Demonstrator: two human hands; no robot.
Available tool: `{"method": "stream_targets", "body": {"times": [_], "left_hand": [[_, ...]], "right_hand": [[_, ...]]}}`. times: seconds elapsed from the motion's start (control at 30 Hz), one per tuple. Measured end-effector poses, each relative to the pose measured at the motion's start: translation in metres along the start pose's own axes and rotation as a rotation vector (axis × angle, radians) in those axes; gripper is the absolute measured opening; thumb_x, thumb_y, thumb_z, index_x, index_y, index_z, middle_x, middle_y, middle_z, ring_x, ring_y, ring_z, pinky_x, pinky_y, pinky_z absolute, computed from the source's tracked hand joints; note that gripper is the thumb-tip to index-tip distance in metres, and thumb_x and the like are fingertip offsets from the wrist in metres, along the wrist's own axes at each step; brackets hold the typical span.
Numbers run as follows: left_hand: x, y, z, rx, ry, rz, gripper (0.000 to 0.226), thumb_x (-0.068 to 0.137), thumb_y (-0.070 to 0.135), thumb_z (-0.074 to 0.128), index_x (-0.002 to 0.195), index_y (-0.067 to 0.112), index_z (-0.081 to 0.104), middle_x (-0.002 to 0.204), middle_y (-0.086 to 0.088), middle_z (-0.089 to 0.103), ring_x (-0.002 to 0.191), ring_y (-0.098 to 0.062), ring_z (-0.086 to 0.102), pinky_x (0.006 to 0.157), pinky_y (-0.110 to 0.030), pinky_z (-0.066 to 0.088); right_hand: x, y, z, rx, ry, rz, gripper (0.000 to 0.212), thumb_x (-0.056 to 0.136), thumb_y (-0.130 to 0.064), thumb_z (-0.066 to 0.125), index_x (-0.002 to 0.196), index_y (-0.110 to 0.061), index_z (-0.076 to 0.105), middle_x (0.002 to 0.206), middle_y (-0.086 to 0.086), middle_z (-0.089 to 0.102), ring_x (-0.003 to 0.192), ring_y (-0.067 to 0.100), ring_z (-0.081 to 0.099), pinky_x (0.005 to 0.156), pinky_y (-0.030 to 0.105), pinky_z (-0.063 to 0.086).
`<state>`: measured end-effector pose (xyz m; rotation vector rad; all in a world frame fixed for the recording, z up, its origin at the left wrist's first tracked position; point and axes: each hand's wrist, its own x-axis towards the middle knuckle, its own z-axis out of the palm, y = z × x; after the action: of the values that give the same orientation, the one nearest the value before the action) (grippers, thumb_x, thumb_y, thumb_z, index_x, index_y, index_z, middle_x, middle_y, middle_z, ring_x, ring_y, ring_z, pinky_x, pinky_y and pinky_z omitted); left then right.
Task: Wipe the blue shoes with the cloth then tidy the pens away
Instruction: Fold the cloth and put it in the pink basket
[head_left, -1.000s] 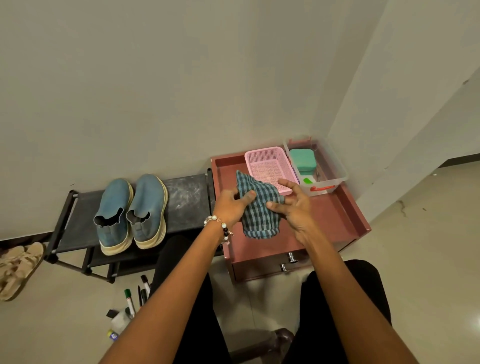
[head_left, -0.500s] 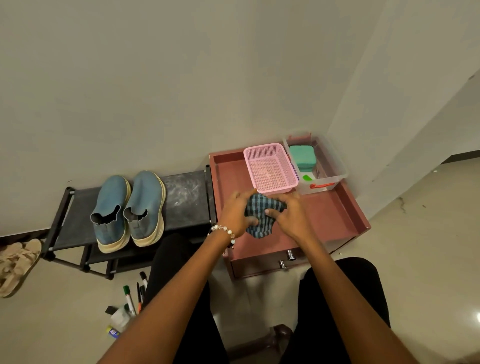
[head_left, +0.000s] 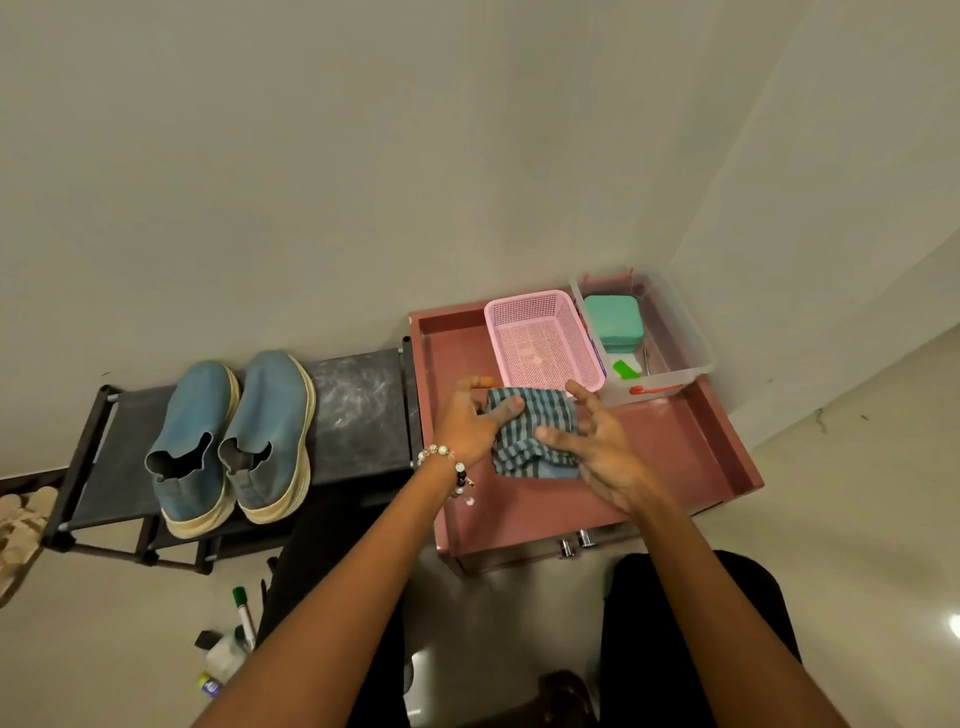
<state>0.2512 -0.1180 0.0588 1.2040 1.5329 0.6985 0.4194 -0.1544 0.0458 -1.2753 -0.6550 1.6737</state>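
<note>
The striped blue-grey cloth (head_left: 532, 439) lies bunched on top of the red cabinet (head_left: 670, 457), just in front of the pink basket (head_left: 540, 338). My left hand (head_left: 470, 423) sits at the cloth's left edge with its thumb resting on it and its fingers lifted. My right hand (head_left: 597, 441) hovers over the cloth's right side with fingers spread, the thumb touching the fabric. The pair of blue shoes (head_left: 234, 441) stands on the black rack (head_left: 358, 410) to the left. A green-capped pen (head_left: 242, 616) lies on the floor below; other pens are mostly hidden behind my left arm.
A clear box (head_left: 675, 358) holding a teal case (head_left: 613, 319) stands at the cabinet's back right corner, against the wall. Beige sandals (head_left: 21, 525) lie at the far left. A small white bottle (head_left: 223, 657) lies on the floor by the pens. My knees frame the floor below.
The cloth went from held up between both hands to lying bunched on the cabinet top. Both hands have loosened and their fingers have spread off it.
</note>
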Motion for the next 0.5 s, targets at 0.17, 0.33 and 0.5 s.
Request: {"method": "stream_targets", "body": {"times": [0.17, 0.33, 0.5], "left_hand": [[0.063, 0.006, 0.014, -0.248, 0.012, -0.109, 0.042, 0.087, 0.034, 0.068, 0.122, 0.015, 0.053, 0.107, -0.011, 0.067, 0.092, -0.026, 0.069, 0.083, -0.048, 0.056], [0.133, 0.015, 0.029, -0.335, -0.078, -0.164, 0.043, 0.096, 0.005, 0.050, 0.138, 0.009, 0.042, 0.122, -0.005, 0.060, 0.105, -0.016, 0.059, 0.082, -0.024, 0.051], [0.185, 0.002, 0.047, -0.300, -0.121, -0.146, 0.048, 0.090, -0.013, 0.043, 0.134, 0.007, 0.048, 0.111, -0.005, 0.061, 0.103, -0.020, 0.059, 0.081, -0.027, 0.054]], "right_hand": [[0.075, -0.030, -0.006, 0.030, 0.232, -0.054, 0.063, 0.070, 0.007, 0.076, 0.125, -0.005, 0.048, 0.113, 0.017, 0.065, 0.094, 0.030, 0.068, 0.065, 0.041, 0.060], [0.178, -0.052, -0.020, -0.110, 0.343, -0.071, 0.039, 0.079, 0.005, 0.068, 0.114, -0.006, 0.056, 0.114, 0.015, 0.065, 0.101, 0.031, 0.065, 0.084, 0.048, 0.056], [0.248, -0.037, -0.020, -0.608, 0.411, -0.164, 0.041, 0.088, -0.003, 0.060, 0.128, -0.010, 0.053, 0.122, 0.008, 0.061, 0.109, 0.024, 0.058, 0.091, 0.035, 0.051]]}}
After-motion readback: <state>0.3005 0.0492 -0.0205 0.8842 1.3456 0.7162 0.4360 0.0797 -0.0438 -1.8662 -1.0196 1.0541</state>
